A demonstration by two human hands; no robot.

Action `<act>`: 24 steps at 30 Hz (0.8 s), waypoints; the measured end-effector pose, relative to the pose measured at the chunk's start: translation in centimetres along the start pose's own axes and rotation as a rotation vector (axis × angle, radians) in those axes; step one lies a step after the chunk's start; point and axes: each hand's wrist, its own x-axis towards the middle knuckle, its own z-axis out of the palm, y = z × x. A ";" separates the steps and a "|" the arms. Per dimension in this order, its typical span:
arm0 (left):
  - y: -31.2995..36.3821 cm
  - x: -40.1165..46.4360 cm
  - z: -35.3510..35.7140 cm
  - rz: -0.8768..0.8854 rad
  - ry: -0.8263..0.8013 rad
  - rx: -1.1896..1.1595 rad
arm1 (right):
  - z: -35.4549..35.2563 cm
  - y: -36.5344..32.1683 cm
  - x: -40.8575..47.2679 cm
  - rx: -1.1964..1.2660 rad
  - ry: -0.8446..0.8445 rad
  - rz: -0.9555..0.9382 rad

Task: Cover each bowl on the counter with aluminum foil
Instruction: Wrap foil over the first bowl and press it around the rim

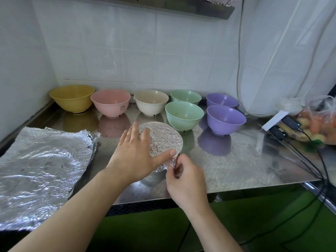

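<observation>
Flat left fingers [145,135] on foil-covered bowl [163,137]

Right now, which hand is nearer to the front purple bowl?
Right. The right hand pinches foil at the covered bowl's near edge, below-left of the front purple bowl; the left hand lies farther left.

A single wide-angle view from the person's head looks forward and steeply down onto the shiny stainless-steel worktop [236,160], close enough that both bare forearms rise from the bottom edge. It faces the white tiled wall [127,51] at the far side, with the corner wall at left and a white curtain [281,51] at right. Straight lines bow toward the frame edges.
</observation>
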 end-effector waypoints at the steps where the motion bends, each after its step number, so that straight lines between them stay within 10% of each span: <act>1: 0.0 0.0 0.0 -0.001 0.000 -0.004 | 0.0 0.0 0.0 -0.010 -0.001 -0.001; 24: 0.2 -0.4 -1.2 0.045 -0.084 0.014 | 1.2 -1.1 -0.2 -0.568 0.012 -0.137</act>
